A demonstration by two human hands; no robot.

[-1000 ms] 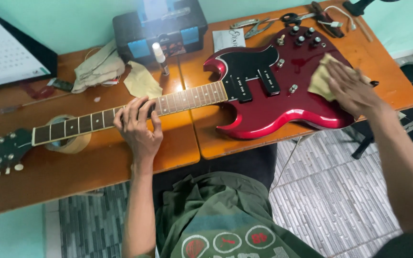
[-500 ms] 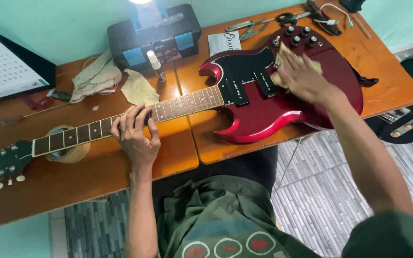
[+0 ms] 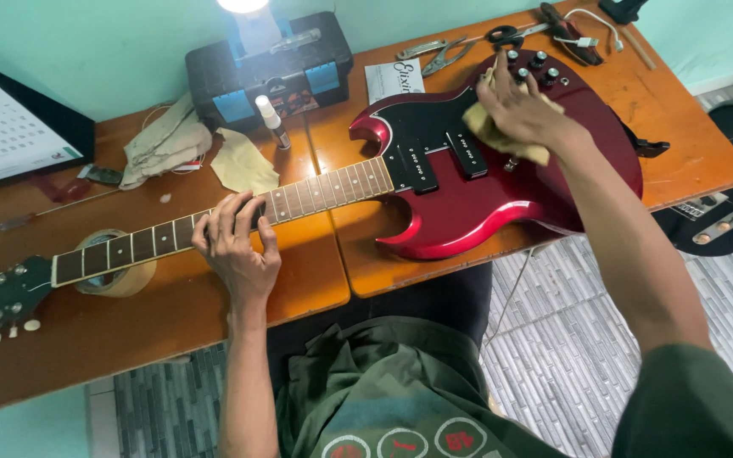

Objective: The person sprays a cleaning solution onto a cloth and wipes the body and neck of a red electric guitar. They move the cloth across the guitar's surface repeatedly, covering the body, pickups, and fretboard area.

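While the person sits at the near edge of the orange-brown wooden counter [image 3: 171, 331], a glossy red solid-body electric guitar [image 3: 502, 195] lies flat across it, body toward the right end, black headstock [image 3: 2, 297] toward the left end.

Near zone: the left hand [image 3: 235, 250] is curled over the dark fretted neck [image 3: 214, 225] at about mid-length, fingers wrapped across the fretboard and thumb on the near side, gripping it. A roll of tan tape [image 3: 116, 271] sits under the neck just left of that hand and appears to prop it.

Middle zone: the right hand [image 3: 519, 106] is spread, palm down, pressing a folded yellowish cloth [image 3: 502, 140] against the guitar's top beside the black pickups [image 3: 443, 153] and just short of the black control knobs [image 3: 528, 64]. The lower part of the body overhangs the near edge of the counter.

Far zone: a small white spray bottle [image 3: 269, 119], a loose yellow cloth [image 3: 243, 161] and a crumpled beige rag [image 3: 163, 140] lie behind the neck. A black toolbox with blue latches [image 3: 269, 72] stands at the far edge, with pliers [image 3: 434, 55] and scissors [image 3: 506, 36] toward the far right corner.

Risk assessment: pressure from the cloth hand on the overhanging body could tip or slide the instrument toward the floor if the neck grip slackens. The cloth could snag on the knobs or the small switch nearby. Grit in the cloth would mark the gloss finish. The spray bottle stands close to the neck and could be knocked over.
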